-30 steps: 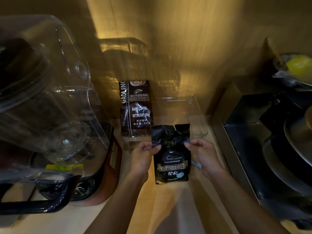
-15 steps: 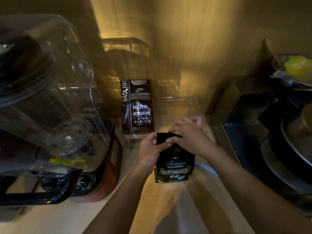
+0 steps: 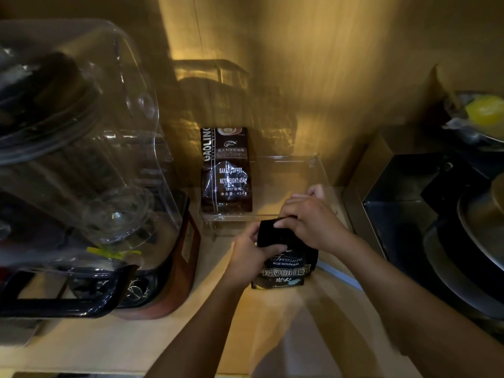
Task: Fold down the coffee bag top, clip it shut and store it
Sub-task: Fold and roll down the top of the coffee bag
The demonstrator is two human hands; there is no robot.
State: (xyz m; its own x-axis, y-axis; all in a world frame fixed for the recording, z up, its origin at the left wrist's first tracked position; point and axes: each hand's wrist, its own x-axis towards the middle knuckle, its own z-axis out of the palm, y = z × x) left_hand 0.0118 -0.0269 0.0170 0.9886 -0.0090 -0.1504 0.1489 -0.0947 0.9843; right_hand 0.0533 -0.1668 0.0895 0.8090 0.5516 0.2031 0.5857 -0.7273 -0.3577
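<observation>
At 9 o'clock I log a blender (image 3: 90,170) with a clear cover and a red-brown base, standing on the pale wooden surface (image 3: 90,342). At about 12 o'clock from the hands, a brown coffee bag (image 3: 226,170) printed "BAKED COFFEE" stands upright at the left end of a clear acrylic tray (image 3: 317,170) against the back wall.

Just this side of the tray's front edge, the black coffee bag (image 3: 286,266) stands upright on the surface, label toward me, its top bent over. My left hand (image 3: 249,257) holds the bag's left upper edge, thumb across the front. My right hand (image 3: 313,219) is clamped over the folded top from 1 o'clock, fingers (image 3: 283,223) curled down tight on the fold.

At 3 o'clock a dark metal appliance (image 3: 425,214) sits; beyond it, at 2 o'clock, something yellow (image 3: 485,110) in a dish, too dim to identify.
</observation>
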